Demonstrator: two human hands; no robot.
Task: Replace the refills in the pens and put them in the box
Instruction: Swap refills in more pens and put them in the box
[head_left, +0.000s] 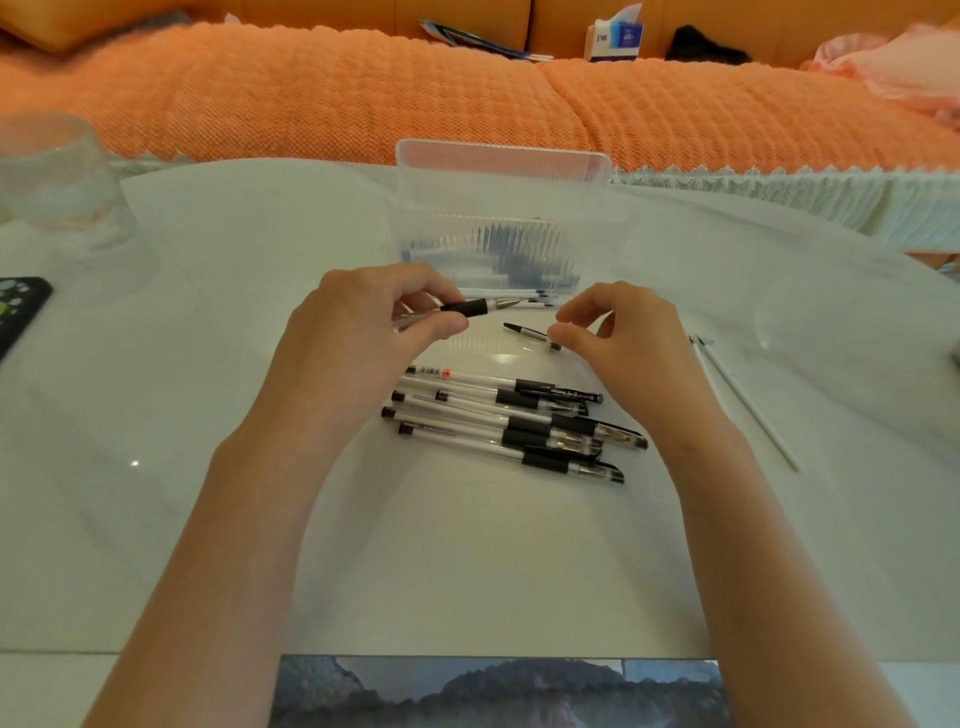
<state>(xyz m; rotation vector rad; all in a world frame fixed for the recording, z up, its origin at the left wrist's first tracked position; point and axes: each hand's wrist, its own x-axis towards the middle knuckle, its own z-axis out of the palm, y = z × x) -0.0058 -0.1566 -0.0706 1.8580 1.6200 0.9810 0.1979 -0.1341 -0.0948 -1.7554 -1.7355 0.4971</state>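
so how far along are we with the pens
Partway. The box already holds dark items, blurred through its ribbed wall. In hand: the left hand grips an uncapped pen, the right hand pinches a cap. Left: a pile of capped pens on the table, with two thin white refills lying to the right.
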